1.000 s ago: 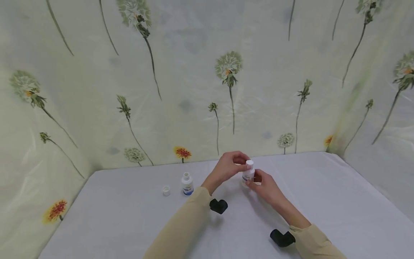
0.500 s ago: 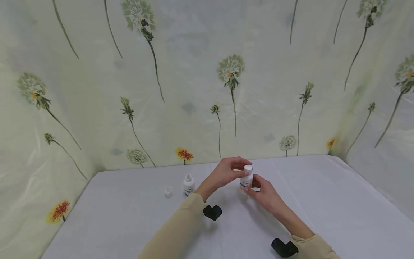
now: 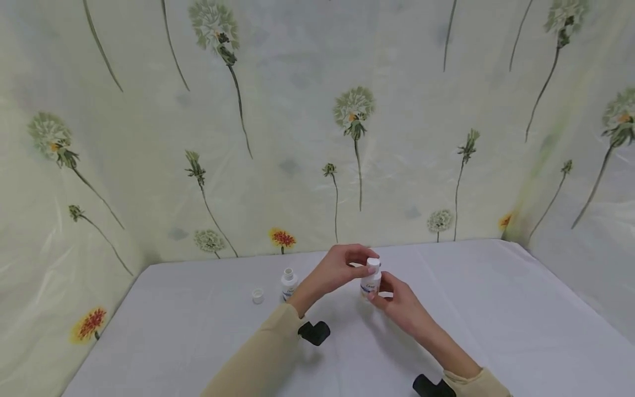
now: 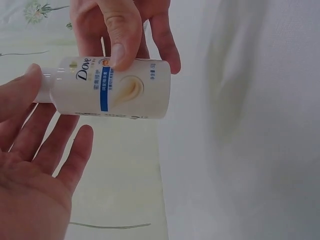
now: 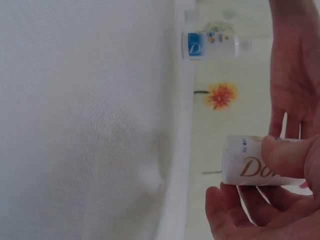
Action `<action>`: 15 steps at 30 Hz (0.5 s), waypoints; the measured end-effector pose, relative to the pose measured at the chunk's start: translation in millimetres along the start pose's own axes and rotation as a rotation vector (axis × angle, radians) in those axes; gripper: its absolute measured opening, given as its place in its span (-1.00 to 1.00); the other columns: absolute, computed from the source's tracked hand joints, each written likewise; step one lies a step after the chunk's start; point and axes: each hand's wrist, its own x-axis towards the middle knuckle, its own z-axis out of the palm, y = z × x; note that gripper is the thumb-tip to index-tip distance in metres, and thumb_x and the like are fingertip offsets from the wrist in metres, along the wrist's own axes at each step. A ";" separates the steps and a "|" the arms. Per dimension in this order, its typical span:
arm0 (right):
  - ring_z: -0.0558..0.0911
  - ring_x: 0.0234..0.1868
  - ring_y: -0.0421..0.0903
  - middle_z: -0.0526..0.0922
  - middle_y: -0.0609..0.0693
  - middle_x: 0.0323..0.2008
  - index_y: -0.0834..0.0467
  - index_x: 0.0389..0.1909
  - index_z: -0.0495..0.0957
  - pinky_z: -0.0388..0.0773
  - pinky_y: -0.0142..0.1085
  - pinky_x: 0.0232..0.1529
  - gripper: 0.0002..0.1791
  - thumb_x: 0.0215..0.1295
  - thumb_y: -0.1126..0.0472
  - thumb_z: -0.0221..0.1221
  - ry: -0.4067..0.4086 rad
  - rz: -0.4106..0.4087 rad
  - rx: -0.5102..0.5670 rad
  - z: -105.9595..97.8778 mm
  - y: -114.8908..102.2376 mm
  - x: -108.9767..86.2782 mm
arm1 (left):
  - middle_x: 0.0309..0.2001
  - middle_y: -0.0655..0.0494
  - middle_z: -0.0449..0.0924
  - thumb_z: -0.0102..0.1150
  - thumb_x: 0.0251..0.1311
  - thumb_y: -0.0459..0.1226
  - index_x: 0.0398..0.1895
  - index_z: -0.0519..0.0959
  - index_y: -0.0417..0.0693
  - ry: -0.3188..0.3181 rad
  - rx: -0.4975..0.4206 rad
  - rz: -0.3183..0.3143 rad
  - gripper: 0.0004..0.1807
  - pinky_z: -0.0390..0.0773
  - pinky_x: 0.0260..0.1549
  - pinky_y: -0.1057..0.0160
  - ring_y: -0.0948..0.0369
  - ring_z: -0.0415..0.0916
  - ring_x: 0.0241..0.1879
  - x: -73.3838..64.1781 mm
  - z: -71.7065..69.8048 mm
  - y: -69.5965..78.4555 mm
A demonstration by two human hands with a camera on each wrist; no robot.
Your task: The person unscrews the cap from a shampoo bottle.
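A small white Dove bottle (image 3: 369, 285) is held above the white cloth between both hands. Its white cap (image 3: 373, 264) is on the neck, and my left hand (image 3: 331, 272) pinches that cap between thumb and fingers. My right hand (image 3: 404, 306) grips the bottle's body from the right, thumb across the label. In the left wrist view the label with a blue stripe (image 4: 104, 90) shows plainly. A second white Dove bottle (image 3: 289, 282) stands uncapped left of my left wrist, partly hidden by it. Beside it lies a loose white cap (image 3: 257, 296).
A white cloth (image 3: 198, 342) covers the table. Behind it and at the sides hangs a curtain (image 3: 288, 127) printed with dandelions. Black angled pieces (image 3: 315, 333) sit by both wrists.
Both hands have shifted a little left and toward me, carrying the bottle with them. The left forearm now covers more of the second bottle. The head view has tilted slightly.
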 end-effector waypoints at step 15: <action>0.55 0.10 0.09 0.59 0.16 0.05 0.35 0.17 0.41 0.53 -0.14 0.09 -0.57 0.30 0.38 0.23 -0.047 -0.037 0.105 11.2 -11.3 -14.4 | -0.13 0.21 0.67 0.30 0.25 -0.32 -0.03 0.63 -0.04 -0.009 -0.059 0.041 -0.77 0.58 -0.14 0.28 0.18 0.62 -0.08 -26.3 -5.7 2.3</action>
